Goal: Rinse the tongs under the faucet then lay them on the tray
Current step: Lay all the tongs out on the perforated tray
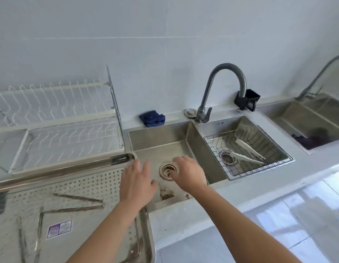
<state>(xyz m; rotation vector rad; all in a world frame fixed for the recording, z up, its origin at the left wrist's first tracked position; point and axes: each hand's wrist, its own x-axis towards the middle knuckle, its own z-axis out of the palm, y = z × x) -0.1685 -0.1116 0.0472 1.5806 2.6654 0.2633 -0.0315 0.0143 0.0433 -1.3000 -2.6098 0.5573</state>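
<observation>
The tongs [246, 151] lie in the wire basket [279, 165] that sits in the right basin of the double sink, to the right of both hands and a little further toward the bench's back edge. Their two arms spread apart toward the divider between the basins and seem to meet at the end nearer the basket's front right corner, so the long axis runs slantwise from back left to front right. The right hand [189, 173] hovers over the drain [167, 169] of the left basin [161, 147], its fingers loosely bent downward and holding nothing. It is clearly the nearer hand, with only the divider to cross. The left hand [136, 184] hangs over the left basin just beside the tray's right rim, its fingers straight, spread and empty. The faucet [227, 73] rises from the back edge between the basins and its spout arches to the right; no water can be seen running. The perforated steel tray [70, 168] occupies the front left of the bench, its bed open. Reaching right looks unobstructed from above, though the basket's raised wire sides probably call for lifting the tongs up and out rather than dragging them sideways.
</observation>
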